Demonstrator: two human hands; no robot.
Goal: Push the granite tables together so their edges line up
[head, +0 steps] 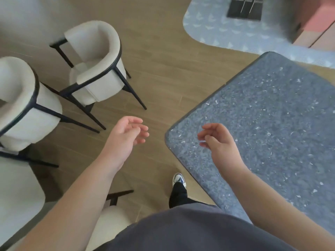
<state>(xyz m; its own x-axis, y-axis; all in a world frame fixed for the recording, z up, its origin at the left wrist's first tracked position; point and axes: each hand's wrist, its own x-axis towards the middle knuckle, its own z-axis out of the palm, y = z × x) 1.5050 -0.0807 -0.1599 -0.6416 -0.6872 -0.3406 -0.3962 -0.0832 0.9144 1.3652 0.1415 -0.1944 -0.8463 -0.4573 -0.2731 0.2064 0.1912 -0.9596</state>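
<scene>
Grey white-flecked granite table [272, 124]

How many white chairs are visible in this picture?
4, some only partly visible: one upper left, one at the left edge, one at lower left, one bottom centre. Others may be out of frame.

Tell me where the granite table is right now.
The granite table fills the right side of the head view, its rounded corner under the right hand.
</scene>
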